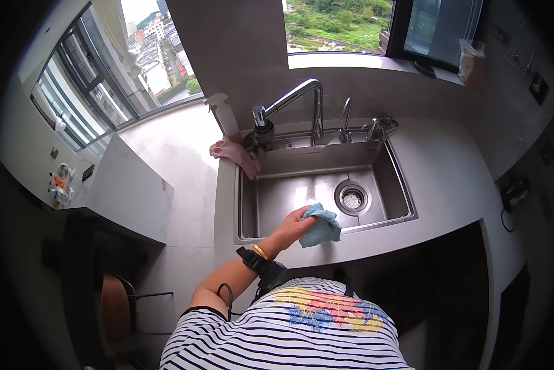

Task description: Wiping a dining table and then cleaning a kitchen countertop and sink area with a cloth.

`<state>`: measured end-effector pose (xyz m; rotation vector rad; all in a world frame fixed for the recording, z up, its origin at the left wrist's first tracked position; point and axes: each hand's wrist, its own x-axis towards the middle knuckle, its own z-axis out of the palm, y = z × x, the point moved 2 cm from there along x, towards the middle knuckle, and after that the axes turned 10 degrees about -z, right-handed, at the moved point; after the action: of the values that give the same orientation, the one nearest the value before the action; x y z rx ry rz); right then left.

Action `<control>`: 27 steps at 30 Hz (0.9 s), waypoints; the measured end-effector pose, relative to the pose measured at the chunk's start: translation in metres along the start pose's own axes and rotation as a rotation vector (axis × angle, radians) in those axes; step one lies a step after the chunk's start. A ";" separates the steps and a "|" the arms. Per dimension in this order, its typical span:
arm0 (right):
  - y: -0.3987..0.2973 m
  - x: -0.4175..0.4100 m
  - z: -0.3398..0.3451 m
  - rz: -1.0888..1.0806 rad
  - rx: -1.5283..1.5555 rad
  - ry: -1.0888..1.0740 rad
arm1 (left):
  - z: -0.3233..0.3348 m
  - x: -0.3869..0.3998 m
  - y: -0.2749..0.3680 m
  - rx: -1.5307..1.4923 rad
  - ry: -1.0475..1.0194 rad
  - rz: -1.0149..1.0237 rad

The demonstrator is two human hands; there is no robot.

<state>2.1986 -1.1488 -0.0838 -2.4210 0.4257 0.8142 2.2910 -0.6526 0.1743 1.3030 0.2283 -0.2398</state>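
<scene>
My left hand [293, 227] grips a crumpled light-blue cloth [321, 229] over the front rim of a stainless steel sink [281, 194]. Part of the cloth hangs below my fingers. My right hand is out of view. The sink's drain [352, 200], with a strainer in it, lies beyond the cloth to the right. Behind the basin stands a tall chrome faucet [317, 111]. A smaller curved tap [346, 121] rises to its right. Pink rubber gloves [235, 155] drape over the sink's back left corner.
A white spray bottle [224, 115] stands behind the gloves. A pale countertop [448, 171] surrounds the sink. At left, a marble-look counter [124, 194] bears a phone [87, 172] and small items. A brown chair [116, 307] stands lower left. An open window [342, 27] is behind the sink.
</scene>
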 end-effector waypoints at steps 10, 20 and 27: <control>-0.030 0.124 -0.090 -0.079 -0.124 -0.061 | 0.028 0.039 0.021 -0.125 0.256 0.055; -0.039 0.180 -0.132 -0.102 -0.193 -0.093 | 0.045 0.057 0.008 -0.077 0.390 0.035; -0.020 0.163 -0.151 -0.075 -0.277 -0.105 | 0.026 0.055 0.003 -0.285 0.372 0.073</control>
<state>2.4018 -1.2410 -0.0780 -2.6121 0.1903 1.0200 2.3448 -0.6792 0.1671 1.0617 0.5110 0.0980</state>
